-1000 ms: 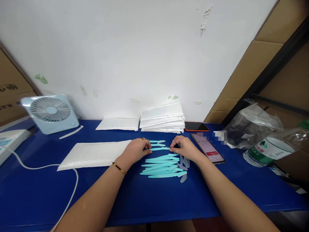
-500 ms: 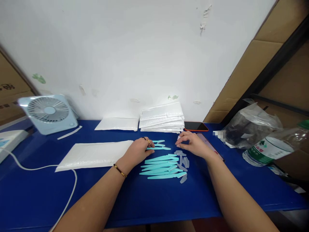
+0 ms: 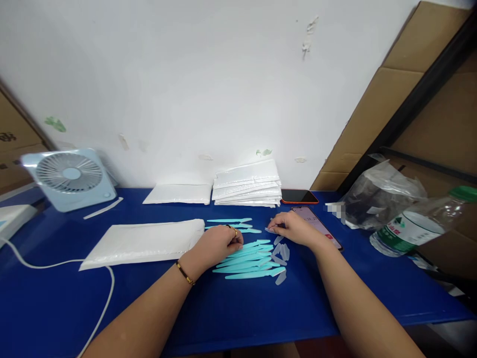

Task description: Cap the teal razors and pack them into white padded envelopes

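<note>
Turquoise eyebrow razors [image 3: 248, 272] lie in a row on the blue table, blades to the right. Further back, a few more razors [image 3: 229, 220] are laid out apart from them. My left hand [image 3: 216, 243] is closed at the handle end of the topmost razor in the near row, its fingertips partly hiding that handle. Translucent blade covers [image 3: 285, 252] are scattered just right of the blades. Above them, my right hand [image 3: 292, 227] pinches one small clear blade cover [image 3: 270, 230] between thumb and fingers.
A white padded mailer [image 3: 141, 243] lies left of my left hand. Behind stand a stack of mailers [image 3: 248, 184], another mailer [image 3: 177, 194] and two phones [image 3: 300, 196]. A fan [image 3: 70, 176] and white cable [image 3: 108, 298] are left; a plastic bottle [image 3: 410, 228] is right.
My left hand has moved from the far razors toward me, to the near row. My right hand has lowered slightly, onto a clear cover. The view has shifted a little.
</note>
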### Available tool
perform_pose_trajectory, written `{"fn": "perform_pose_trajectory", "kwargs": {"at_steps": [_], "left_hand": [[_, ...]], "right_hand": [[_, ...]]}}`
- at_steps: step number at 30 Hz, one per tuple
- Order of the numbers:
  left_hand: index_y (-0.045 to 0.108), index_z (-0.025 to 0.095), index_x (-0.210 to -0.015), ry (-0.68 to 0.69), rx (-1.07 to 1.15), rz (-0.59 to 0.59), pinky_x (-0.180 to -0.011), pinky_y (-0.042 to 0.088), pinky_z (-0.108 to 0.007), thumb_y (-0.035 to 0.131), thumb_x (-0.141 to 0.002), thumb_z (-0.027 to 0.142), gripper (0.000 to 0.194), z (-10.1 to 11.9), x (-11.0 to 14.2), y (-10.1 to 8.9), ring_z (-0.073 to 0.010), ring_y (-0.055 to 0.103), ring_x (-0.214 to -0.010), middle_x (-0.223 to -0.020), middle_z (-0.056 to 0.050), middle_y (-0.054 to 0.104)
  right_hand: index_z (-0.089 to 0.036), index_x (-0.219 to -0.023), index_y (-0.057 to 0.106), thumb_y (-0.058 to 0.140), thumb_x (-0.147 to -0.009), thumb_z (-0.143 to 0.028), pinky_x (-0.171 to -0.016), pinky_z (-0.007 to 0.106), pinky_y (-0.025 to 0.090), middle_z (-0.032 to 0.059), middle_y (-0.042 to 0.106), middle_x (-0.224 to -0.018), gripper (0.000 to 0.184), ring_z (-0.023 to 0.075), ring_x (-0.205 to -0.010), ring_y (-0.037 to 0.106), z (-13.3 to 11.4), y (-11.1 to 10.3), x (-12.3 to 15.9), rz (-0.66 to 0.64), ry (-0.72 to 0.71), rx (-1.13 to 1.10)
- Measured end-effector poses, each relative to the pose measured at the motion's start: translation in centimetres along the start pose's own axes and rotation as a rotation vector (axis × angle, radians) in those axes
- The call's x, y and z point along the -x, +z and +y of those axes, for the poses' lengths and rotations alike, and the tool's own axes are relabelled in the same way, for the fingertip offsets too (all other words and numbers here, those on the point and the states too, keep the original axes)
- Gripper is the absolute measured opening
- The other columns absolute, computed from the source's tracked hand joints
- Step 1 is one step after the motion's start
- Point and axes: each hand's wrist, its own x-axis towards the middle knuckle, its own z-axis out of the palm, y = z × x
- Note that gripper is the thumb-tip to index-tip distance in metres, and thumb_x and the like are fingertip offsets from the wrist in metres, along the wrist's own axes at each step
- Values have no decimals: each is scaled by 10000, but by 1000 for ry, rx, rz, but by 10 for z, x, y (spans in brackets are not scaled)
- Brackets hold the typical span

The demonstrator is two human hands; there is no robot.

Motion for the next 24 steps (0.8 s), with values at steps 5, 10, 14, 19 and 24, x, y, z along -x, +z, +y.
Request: {"fn": "perform_pose_trajectory", "kwargs": {"at_steps": [5, 10, 14, 19, 24], "left_hand": [[638, 246, -782, -34, -30, 7, -563, 337, -222, 542, -791, 270, 100, 1, -1, 2, -130, 553, -671, -729, 30, 639], [628, 216, -734, -126, -158, 100, -587, 349, -234, 503, -802, 219, 142, -2, -1, 1, -141, 566, -708, -791, 3, 647], [626, 229, -803, -153, -122, 122, -571, 355, -236, 562, -780, 321, 115, -4, -1, 1, -148, 568, -709, -801, 8, 640], [615, 220, -736, -158, -91, 104, -568, 345, -236, 564, -778, 297, 101, -6, -3, 4, -139, 559, -675, -739, 16, 637], [629, 215, -752, -186, -34, 92, -575, 354, -229, 581, -768, 306, 104, -9, -4, 5, -139, 561, -677, -760, 9, 648]], "right_hand": [[-223, -857, 706, 619, -758, -305, -651, 268, 450, 32, 694, -808, 156, 177, -709, 617, -2, -1, 0, 67, 40, 59], [-218, -808, 707, 621, -731, -204, -661, 238, 458, 23, 681, -845, 116, 154, -731, 622, -4, 1, 2, 16, 23, -1], [-217, -888, 669, 632, -700, -186, -609, 220, 460, 8, 682, -798, 195, 150, -704, 626, -4, 3, 3, 25, 102, -86], [-198, -825, 648, 649, -672, -190, -576, 207, 455, -4, 673, -711, 153, 139, -648, 623, -5, 7, 2, -17, 124, -184], [-181, -790, 636, 677, -658, -222, -580, 206, 461, -7, 661, -680, 144, 127, -626, 611, -12, 25, -5, 15, 107, -319]]}}
